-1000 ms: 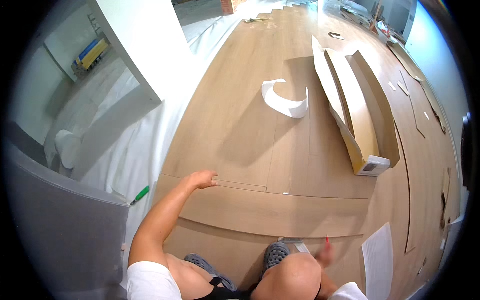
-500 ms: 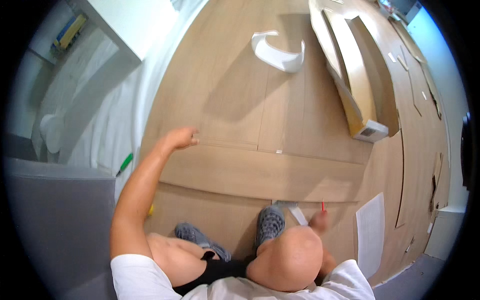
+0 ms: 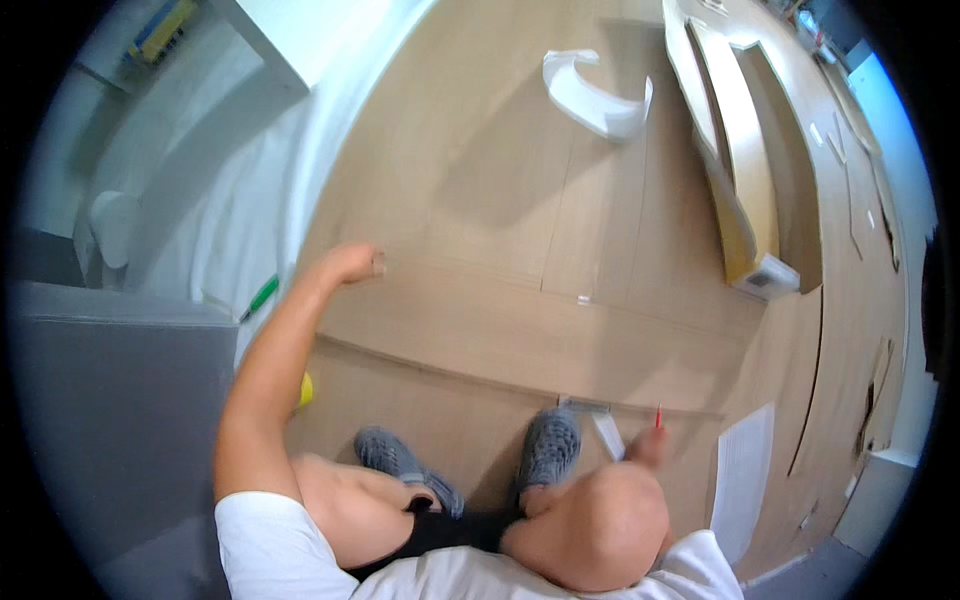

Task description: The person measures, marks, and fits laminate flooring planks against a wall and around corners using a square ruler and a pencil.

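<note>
My left hand (image 3: 360,263) is held out over the left end of a narrow wood-coloured plank (image 3: 480,325), its fingers curled in and slightly blurred; nothing shows in them. This plank lies crosswise on larger wood-look boards. Low on the right, my right hand (image 3: 648,448) grips a slim red pencil (image 3: 659,417), tip pointing away from me; my knee partly hides that arm. Beside this hand, along the plank's near edge, lies an L-shaped square (image 3: 606,432) with a pale blade, close to my right shoe (image 3: 550,450).
A curved white strip (image 3: 600,108) and a long open cardboard box (image 3: 752,240) lie farther off. At left are a green-handled knife (image 3: 262,295), a yellow object (image 3: 306,390) partly behind my arm, and a grey block (image 3: 120,400). A white ribbed sheet (image 3: 742,480) lies at right.
The view has shifted, so the far things sit farther right. My left hand's fingers have curled in more. The pencil stays in my right hand.
</note>
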`<state>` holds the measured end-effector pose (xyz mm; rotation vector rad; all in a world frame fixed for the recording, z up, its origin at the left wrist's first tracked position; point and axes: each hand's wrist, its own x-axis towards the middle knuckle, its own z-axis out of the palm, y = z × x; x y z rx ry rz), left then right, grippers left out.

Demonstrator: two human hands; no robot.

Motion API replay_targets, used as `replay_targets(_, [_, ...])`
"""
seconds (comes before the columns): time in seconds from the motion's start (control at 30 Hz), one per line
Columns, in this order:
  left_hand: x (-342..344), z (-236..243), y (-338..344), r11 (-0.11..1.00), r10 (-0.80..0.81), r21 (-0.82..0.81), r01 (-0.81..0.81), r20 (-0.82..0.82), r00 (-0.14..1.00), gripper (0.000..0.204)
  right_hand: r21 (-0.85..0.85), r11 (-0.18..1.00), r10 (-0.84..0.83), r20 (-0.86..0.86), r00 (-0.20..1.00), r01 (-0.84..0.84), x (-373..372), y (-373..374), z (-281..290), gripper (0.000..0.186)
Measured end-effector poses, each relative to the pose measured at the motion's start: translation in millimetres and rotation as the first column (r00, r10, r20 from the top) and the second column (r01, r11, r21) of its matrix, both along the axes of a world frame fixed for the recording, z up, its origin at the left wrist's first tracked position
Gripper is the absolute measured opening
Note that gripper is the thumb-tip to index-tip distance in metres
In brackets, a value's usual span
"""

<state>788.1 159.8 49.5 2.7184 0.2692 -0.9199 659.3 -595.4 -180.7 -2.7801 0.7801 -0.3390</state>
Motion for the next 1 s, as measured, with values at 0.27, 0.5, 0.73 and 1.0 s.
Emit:
replay_targets(0.27, [-35.5, -21.6, -10.3, 0.997, 0.07, -0.029, -0.075, -0.143, 0.987, 0.056, 0.007, 1.0, -0.013, -0.196, 0.98, 0.015, -16.6, 28.7, 48.1, 0.026])
replay_targets(0.5, [-24.1, -46.2, -3.6, 0.999, -0.046, -0.031, 0.044, -0.074, 0.996, 0.059, -0.039, 0.997, 0.068, -0.007, 0.998, -0.068, -21.7, 12.3, 33.6, 0.025])
replay_targets(0.73, [-15.4, -41.4, -12.5, 0.995, -0.081, -0.055, 0.079, -0.042, 0.996, 0.063, -0.031, 0.999, 0.016, -0.062, 0.998, -0.018, -22.1, 6.9, 31.7, 0.025])
replay_targets(1.0, [-20.4, -49.3, -3.8, 0.998, -0.053, -0.021, 0.052, -0.034, 0.998, 0.059, -0.044, 0.998, 0.057, 0.06, 0.997, -0.055, -20.8, 24.8, 43.8, 0.026])
